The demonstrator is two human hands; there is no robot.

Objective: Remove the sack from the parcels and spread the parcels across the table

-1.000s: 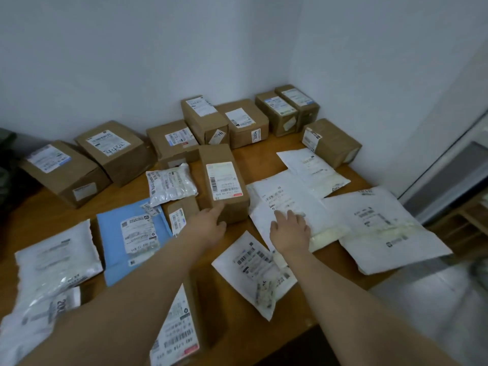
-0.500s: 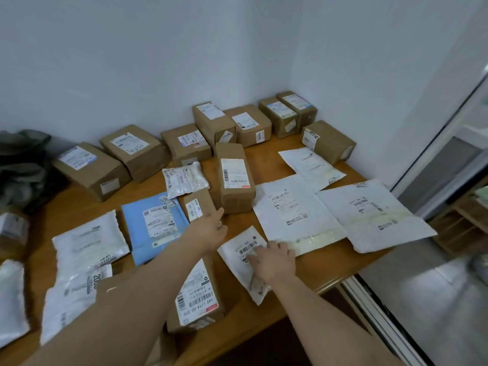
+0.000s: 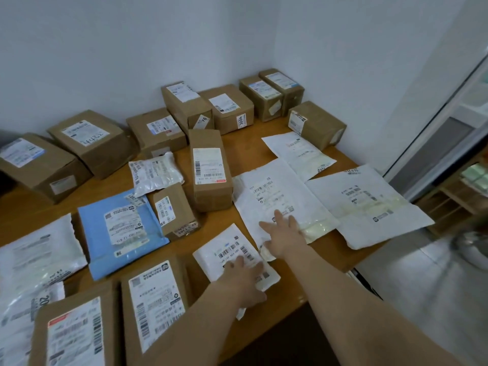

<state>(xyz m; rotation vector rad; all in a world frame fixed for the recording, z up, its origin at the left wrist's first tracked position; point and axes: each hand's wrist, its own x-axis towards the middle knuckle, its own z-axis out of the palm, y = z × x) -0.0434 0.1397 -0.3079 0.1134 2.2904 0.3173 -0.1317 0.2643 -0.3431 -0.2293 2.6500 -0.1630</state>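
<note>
No sack in sight; parcels (image 3: 211, 170) cover the bench (image 3: 245, 151), my left grip (image 3: 244, 276) wide and flat on a small white parcel (image 3: 227, 247), my right grip (image 3: 284, 233) likewise on a larger mailer (image 3: 269, 188): nearly finished, I judge.

- We are seeing a table (image 3: 216, 233) of smooth, faintly shiny wood.
- We are seeing boxes (image 3: 211, 191) of matt brown cardboard, bearing paper labels (image 3: 208, 165).
- We are seeing white bags (image 3: 369, 207) of creased plastic, a glossy pouch (image 3: 155, 175) and a matt blue envelope (image 3: 100, 249).
</note>
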